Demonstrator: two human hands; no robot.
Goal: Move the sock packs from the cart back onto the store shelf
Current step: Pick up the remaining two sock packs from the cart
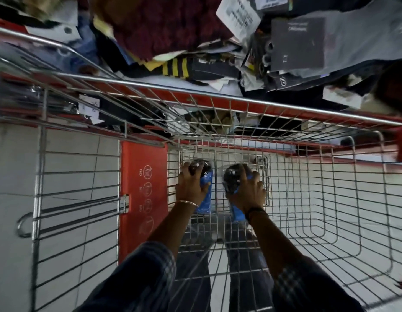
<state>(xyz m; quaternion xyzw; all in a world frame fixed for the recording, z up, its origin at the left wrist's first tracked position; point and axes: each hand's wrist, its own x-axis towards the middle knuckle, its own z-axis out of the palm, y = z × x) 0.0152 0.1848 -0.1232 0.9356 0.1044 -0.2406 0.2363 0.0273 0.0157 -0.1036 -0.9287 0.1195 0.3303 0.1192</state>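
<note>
I look down into a wire cart (308, 199). My left hand (190, 185) is closed around a sock pack (206, 194) with a blue card and a dark rolled end, low in the basket. Beside it, my right hand (248, 192) is closed around a second sock pack (234, 179) of the same kind. Both packs lie near the cart's far end wall, a little apart from each other. Beyond the cart's rim, the store shelf (285, 113) with red edging holds a heap of socks and packs (218, 52).
The cart's red child-seat flap (142, 194) stands left of my hands. The basket's wire sides rise on every side. White floor tiles (78, 158) show through the mesh. A lower shelf level (119, 111) holds dark packs behind the cart's front rim.
</note>
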